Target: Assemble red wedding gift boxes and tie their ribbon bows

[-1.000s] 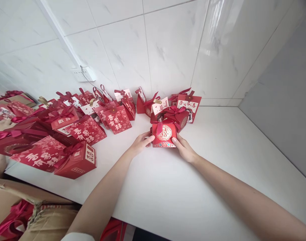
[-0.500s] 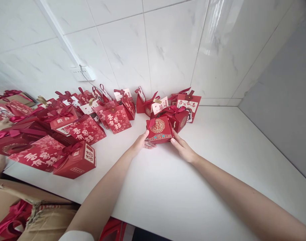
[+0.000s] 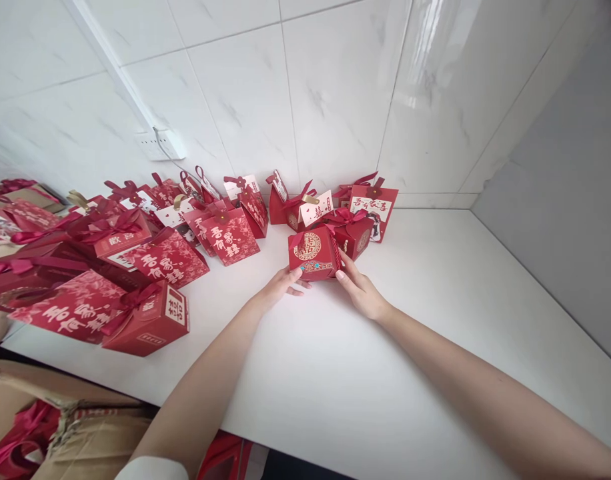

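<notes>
A red gift box (image 3: 313, 253) with a round gold emblem, a patterned band with turquoise spots and a twisted red cord is between my hands at the middle of the white table (image 3: 310, 373). My left hand (image 3: 284, 283) holds its near left corner, thumb on the front and fingers partly hidden below. At the right side, beside the cord, my right hand (image 3: 361, 290) grips it with thumb and fingers. Just behind stands another red box (image 3: 355, 235) with a ribbon bow. A white-topped card box (image 3: 317, 208) and a taller red card box (image 3: 378, 207) stand close by.
Many red gift boxes (image 3: 165, 257) with ribbons crowd the table's left side. A cardboard carton (image 3: 90, 443) holding red ribboned things is at the lower left, near a red stool (image 3: 224, 457). A tiled wall (image 3: 335, 100) with a socket (image 3: 160, 145) borders the back.
The gift box has tipped slightly, its front now facing me more. My left thumb has slid from its left side down to the lower front corner. The view has shifted a little.
</notes>
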Demonstrator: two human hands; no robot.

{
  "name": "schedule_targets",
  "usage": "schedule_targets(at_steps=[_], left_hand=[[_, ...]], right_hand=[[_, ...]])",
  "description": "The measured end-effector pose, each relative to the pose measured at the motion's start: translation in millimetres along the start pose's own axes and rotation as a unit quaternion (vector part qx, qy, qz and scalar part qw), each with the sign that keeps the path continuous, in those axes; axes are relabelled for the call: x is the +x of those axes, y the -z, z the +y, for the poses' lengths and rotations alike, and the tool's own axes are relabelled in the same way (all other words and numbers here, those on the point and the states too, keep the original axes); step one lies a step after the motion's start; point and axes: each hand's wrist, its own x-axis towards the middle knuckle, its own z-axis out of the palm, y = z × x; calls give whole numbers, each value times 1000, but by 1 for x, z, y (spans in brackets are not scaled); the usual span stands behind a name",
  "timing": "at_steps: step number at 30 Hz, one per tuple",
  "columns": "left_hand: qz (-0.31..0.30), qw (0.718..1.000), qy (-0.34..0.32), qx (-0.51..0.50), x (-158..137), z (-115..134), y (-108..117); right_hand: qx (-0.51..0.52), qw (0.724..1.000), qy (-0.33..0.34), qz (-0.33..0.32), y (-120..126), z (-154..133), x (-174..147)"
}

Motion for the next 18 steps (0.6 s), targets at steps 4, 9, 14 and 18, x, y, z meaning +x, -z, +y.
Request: schedule_targets(at_steps=[4, 9, 14, 18], left_hand=[[32, 999, 25, -4, 5, -2, -3], [44, 999, 28, -6, 6, -3, -5], [95, 995, 11, -17, 6, -4, -10], [140, 989, -52, 24, 9, -11, -15]], right_hand=[[-20, 999, -21, 14, 0, 1, 1], [-27, 999, -21, 11, 1, 3, 1], [-30, 999, -12, -15, 0, -2, 1], [13, 1000, 12, -24, 1, -7, 0]])
